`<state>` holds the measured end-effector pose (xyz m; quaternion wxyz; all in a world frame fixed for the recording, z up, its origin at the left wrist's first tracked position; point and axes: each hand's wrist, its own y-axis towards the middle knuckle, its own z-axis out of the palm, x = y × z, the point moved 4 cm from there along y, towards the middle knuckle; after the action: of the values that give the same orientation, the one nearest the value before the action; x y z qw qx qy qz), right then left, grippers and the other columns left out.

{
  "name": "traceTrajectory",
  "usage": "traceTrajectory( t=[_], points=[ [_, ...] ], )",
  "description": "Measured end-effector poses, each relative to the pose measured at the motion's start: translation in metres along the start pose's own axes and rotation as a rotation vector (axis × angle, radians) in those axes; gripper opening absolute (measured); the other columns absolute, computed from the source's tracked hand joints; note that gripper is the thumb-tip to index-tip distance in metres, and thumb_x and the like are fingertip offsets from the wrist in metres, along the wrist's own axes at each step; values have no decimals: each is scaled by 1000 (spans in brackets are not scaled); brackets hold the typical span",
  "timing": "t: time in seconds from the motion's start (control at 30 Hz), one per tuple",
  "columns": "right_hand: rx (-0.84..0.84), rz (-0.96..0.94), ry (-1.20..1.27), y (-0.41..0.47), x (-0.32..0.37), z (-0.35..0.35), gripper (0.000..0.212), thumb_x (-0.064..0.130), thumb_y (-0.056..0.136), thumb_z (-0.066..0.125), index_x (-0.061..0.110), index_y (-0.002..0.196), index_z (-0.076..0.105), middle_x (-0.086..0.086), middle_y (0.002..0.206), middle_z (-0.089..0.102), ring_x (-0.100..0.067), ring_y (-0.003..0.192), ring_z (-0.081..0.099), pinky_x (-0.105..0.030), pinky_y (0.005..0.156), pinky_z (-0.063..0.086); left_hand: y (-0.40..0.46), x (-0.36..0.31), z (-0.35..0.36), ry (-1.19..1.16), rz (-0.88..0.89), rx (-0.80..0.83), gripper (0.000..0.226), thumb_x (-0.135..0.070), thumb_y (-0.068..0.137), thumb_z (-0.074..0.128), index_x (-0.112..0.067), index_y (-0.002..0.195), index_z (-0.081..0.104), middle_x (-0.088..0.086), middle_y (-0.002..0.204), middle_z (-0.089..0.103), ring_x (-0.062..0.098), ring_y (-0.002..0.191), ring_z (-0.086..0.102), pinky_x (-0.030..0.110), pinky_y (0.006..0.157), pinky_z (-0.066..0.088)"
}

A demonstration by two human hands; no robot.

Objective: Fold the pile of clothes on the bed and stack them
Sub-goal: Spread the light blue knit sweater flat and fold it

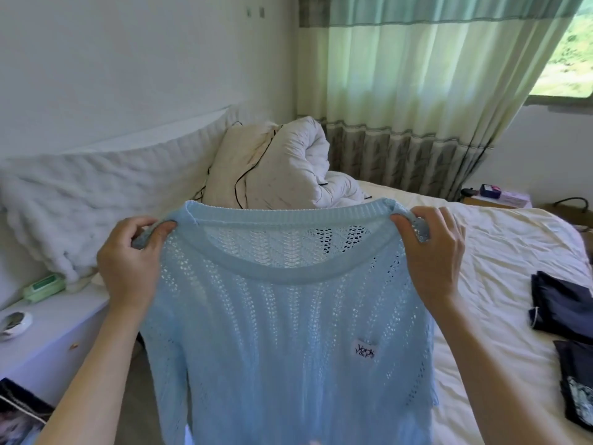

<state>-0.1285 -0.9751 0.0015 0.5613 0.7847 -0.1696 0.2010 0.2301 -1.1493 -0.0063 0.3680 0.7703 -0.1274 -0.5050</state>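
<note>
A light blue open-knit sweater [282, 332] hangs in the air in front of me, spread wide, with a small white label on its chest. My left hand [128, 261] pinches its left shoulder and my right hand [430, 252] pinches its right shoulder, both at the neckline. The sweater hides the near part of the bed [500, 252]. On the bed's right side lie a folded dark navy garment [561, 306] and, nearer to me, a dark garment with a pale print [577, 387].
A rolled white duvet [282, 168] and a white pillow [96, 194] lie at the head of the bed. A white side table [48, 335] on the left bears a green pack and a small dish. Green curtains hang behind; a cluttered nightstand [494, 197] stands far right.
</note>
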Motion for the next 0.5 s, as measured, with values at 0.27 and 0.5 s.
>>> traceTrajectory(
  t=[0.27,0.5],
  points=[
    [141,-29,-178,0,-53,104,28,30,86,64,3,85,62,-14,82,60,-34,80,55,-34,76,29,20,67,75,241,151,112,24,-24,80,71,-2,88,67,18,84,63,35,77,59,33,66,38],
    [377,-9,-340,14,-147,310,31,32,88,62,1,89,62,-19,88,60,-37,86,54,-40,78,33,74,215,237,328,60,276,28,-37,83,66,-11,90,67,8,89,64,28,77,60,28,62,35]
  ],
)
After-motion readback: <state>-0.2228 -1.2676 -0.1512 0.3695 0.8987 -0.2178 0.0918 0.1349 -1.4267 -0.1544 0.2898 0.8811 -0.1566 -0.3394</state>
